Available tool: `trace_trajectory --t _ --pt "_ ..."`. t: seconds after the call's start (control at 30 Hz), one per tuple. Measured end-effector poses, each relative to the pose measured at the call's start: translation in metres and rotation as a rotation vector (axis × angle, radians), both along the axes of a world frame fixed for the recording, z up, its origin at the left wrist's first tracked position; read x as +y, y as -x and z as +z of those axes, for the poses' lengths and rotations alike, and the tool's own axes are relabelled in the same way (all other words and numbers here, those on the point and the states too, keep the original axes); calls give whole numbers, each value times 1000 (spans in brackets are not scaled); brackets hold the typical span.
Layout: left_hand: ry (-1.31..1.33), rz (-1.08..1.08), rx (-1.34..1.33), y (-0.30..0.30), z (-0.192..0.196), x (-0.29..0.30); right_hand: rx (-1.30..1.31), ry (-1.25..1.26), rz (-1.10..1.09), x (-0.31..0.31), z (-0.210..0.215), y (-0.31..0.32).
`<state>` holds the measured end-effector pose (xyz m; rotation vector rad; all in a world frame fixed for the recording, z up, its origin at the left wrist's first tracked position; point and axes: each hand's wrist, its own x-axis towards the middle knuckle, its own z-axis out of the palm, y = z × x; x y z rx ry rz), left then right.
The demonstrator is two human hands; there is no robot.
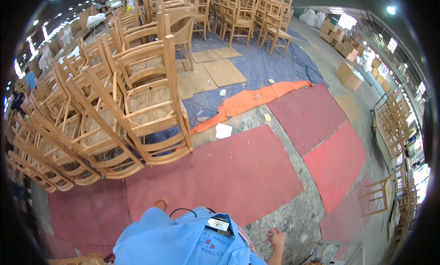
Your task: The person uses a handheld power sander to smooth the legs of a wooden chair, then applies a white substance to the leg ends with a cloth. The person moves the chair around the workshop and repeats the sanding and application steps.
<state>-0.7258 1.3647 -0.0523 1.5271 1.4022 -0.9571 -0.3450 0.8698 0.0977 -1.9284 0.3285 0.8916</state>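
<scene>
My right hand hangs beside my body at the lower right, over bare concrete. Its fingers are curled in, and nothing shows in them. Only a small part of my left hand comes out past my blue shirt; its fingers are hidden. Ahead of it, to the left, stand stacked wooden chairs with woven seats, some tipped upside down on others. Neither hand touches a chair.
Red mats cover much of the floor, with an orange cloth strip and a blue tarp beyond. More wooden chairs stand at the back. Cardboard boxes and a lone chair are on the right.
</scene>
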Motion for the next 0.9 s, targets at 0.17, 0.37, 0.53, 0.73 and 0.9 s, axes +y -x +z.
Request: trace_trajectory --t 0.17,0.37,0.53,0.73,0.9 --pt "175 -28 -240 -109 34 -44 71 -11 184 72 -8 -65" --pt "-70 81 -485 -241 22 32 -30 -108 349 193 -6 -195" --pt "-31 224 -431 -321 -7 109 -70 52 371 232 -39 -297" --pt "-15 16 -345 -390 -26 211 212 266 111 190 -68 -338" --pt "-15 260 -506 -522 28 293 293 348 109 235 -65 -363"
